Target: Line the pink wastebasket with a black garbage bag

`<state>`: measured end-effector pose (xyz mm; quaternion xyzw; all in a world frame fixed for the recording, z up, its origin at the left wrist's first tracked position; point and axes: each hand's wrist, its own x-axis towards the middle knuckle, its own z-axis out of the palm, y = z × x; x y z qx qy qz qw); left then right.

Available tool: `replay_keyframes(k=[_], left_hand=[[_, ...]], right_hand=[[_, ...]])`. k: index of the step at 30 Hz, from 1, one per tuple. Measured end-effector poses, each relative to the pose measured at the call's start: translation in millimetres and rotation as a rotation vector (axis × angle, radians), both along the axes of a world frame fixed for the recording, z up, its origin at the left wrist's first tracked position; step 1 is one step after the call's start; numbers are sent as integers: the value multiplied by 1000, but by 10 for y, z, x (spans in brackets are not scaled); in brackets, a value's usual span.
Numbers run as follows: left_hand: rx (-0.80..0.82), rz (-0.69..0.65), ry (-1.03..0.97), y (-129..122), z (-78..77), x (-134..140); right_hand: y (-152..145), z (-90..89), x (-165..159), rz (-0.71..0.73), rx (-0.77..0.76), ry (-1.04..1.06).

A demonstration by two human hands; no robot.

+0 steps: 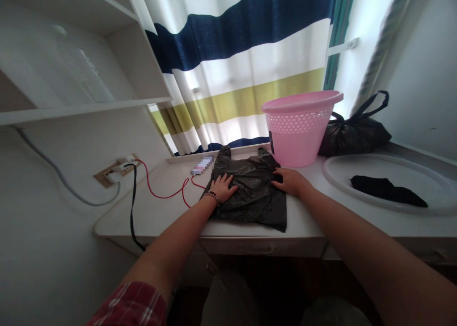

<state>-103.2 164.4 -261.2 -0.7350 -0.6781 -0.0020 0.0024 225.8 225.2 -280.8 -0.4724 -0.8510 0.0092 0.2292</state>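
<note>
A black plastic bag (pixel 250 192) with two handle loops lies spread out on the white desk, its handles pointing away from me. My left hand (pixel 222 189), with a beaded bracelet at the wrist, rests flat on the bag's left part, fingers spread. At the bag's right edge, my right hand (pixel 287 181) touches the plastic with thumb and fingers apart. Faint creases run across the bag between my hands. Just beyond its left side lies a phone (pixel 202 165) plugged into a red cable (pixel 162 197).
A pink basket (pixel 294 143) stands behind the bag to the right, with a tied black bag (pixel 357 134) beside it. Further right, a pale round hoop (pixel 378 203) surrounds a black cloth (pixel 387 190). Plugs fill a wall socket (pixel 116 170) at left; a striped curtain (pixel 243 74) hangs behind.
</note>
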Motion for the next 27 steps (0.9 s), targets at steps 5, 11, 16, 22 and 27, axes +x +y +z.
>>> replay_keyframes(k=[5,11,16,22,27], left_hand=[[-12,0,-18,-302,22,135],[13,-36,-65,-773,33,205],[39,-44,-117,-956,8,232],[104,-61,-231,-1046,101,136],[154,-243,-218,-1298,70,-175]], right_hand=[[-82,10,-27,-3,-25,-17],[-311,19,-12,-37,-42,27],[-628,148,-173,-62,77,111],[-864,508,-1137,318,72,-93],[-583,481,-2022,363,-67,-234]])
